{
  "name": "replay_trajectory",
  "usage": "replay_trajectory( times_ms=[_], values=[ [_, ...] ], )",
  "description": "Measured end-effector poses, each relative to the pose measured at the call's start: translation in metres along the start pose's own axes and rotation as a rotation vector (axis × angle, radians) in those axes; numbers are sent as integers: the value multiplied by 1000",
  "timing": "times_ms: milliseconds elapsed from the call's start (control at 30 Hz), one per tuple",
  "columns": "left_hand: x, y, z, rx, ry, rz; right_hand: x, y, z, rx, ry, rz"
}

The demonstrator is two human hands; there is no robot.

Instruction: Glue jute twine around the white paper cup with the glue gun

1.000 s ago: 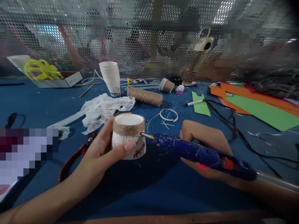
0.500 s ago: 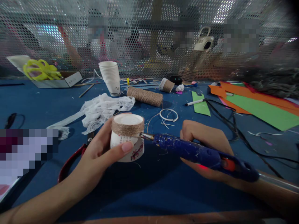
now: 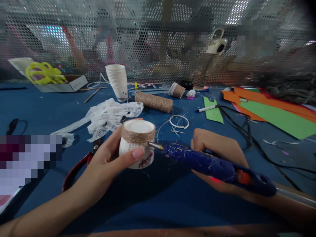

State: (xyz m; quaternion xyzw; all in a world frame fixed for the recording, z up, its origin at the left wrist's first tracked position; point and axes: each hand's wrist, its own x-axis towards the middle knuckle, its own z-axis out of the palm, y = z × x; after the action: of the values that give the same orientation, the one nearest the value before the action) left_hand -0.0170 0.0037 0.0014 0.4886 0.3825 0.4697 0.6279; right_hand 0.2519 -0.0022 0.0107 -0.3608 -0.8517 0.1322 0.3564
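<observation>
My left hand (image 3: 111, 161) is closed around a white paper cup (image 3: 125, 149), its thumb across the printed side. Brown twine (image 3: 139, 136) is wound in a band below the cup's rim. My right hand (image 3: 217, 144) grips a blue hot glue gun (image 3: 197, 161), partly hidden behind it. The gun's metal nozzle (image 3: 155, 145) points left and meets the cup's side just under the twine band. A clear glue stick (image 3: 293, 197) sticks out of its back end. From the band, a loose strand runs toward a twine roll (image 3: 154, 102).
White lace (image 3: 108, 115) and red-handled scissors (image 3: 76, 171) lie at left. Behind stand stacked paper cups (image 3: 117, 82) and a box (image 3: 61, 85) with yellow scissors (image 3: 44, 72). A white ring (image 3: 179, 121), a black cord (image 3: 259, 144) and coloured paper (image 3: 276, 115) lie right. A perforated metal screen (image 3: 148, 42) closes the back.
The cup has shifted slightly right and tilted a little in my left hand. The glue gun stays almost where it was, its nozzle still at the lower edge of the twine band.
</observation>
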Motion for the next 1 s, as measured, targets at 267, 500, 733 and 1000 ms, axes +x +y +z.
replay_trajectory(
  times_ms=[267,500,733,1000],
  values=[
    [1,1,3,-40,34,-33,3,-1,1,16,28,27],
    [-1,6,4,-86,56,-15,3,0,0,26,39,37],
    [-1,6,3,-118,48,-26,3,0,1,28,30,47],
    [1,4,4,-100,-11,-13,0,0,0,44,24,30]
  ],
)
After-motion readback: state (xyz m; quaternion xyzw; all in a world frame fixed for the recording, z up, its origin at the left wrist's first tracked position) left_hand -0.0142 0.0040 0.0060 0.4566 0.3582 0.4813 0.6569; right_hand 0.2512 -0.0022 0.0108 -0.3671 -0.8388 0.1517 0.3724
